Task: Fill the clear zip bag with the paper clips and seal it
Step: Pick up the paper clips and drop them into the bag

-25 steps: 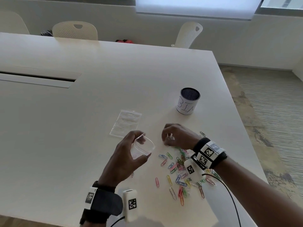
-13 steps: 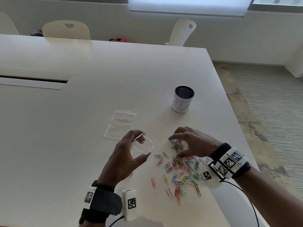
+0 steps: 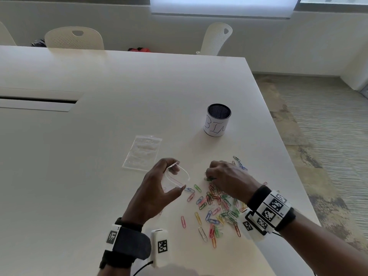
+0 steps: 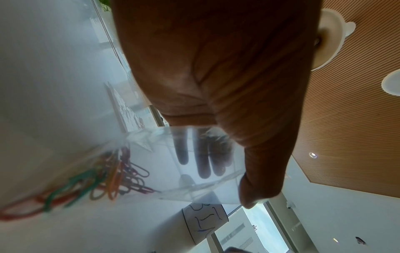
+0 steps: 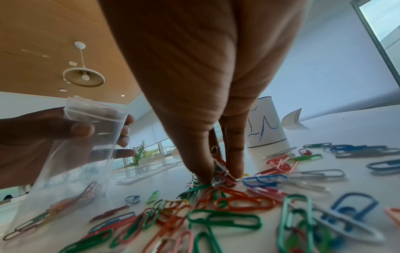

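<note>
The right hand (image 3: pixel 229 180) has its thumb and fingertips (image 5: pixel 234 164) pushed down into the pile of paper clips (image 3: pixel 219 208), and they are pinching a small bunch of them: red, white and green ones. The bunch is still touching the table (image 3: pixel 99 156).

The left hand (image 3: pixel 151 196) is at 9 o'clock from the right hand. Its thumb and fingers are curled round the top of the clear zip bag (image 3: pixel 176 179) and squeeze the mouth into an open oval. The bag hangs down from the hand, and its bottom end reaches the table. Some colored clips already lie in the bottom of the bag, as the left wrist view shows.

The loose clips are spread between the two hands and under the right wrist, in red, green, blue, pink, yellow and white. A few blue ones lie at 1 o'clock from the right hand.

A flat stack of empty zip bags (image 3: pixel 142 152) lies at 11 o'clock from the left hand. A round cup (image 3: pixel 217 120) with "BIN" written on its white side stands at 12 o'clock from the right hand. White chairs (image 3: pixel 74 37) stand at the far side of the table.
</note>
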### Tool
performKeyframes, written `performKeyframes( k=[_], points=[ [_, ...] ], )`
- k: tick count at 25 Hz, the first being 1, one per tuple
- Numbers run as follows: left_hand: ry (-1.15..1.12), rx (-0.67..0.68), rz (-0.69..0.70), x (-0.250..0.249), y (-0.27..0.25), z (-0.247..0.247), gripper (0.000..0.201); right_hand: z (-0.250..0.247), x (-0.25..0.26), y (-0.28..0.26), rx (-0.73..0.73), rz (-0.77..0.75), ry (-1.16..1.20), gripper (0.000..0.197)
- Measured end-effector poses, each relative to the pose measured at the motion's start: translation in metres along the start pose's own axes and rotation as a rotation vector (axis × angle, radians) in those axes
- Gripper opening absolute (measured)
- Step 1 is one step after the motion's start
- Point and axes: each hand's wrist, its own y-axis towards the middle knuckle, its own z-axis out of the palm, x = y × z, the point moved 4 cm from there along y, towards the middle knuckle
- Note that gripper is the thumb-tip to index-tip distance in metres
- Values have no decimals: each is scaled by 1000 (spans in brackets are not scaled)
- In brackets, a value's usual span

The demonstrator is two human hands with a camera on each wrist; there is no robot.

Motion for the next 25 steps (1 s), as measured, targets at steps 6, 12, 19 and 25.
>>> performKeyframes(
  k=[6,12,19,25],
  points=[
    [1,-11,8,2,-2,-1,62,-5,3,2,-15,54,23,15],
    [2,-30,11,3,-3,-4,59,-20,-12,-3,-128,139,233,1],
    [-5,-38,12,1,-5,-4,57,-30,-19,-19,-167,308,772,10],
    [8,-40,26,-1,-4,-3,58,-58,17,-21,-184,252,1179,14]
  ],
)
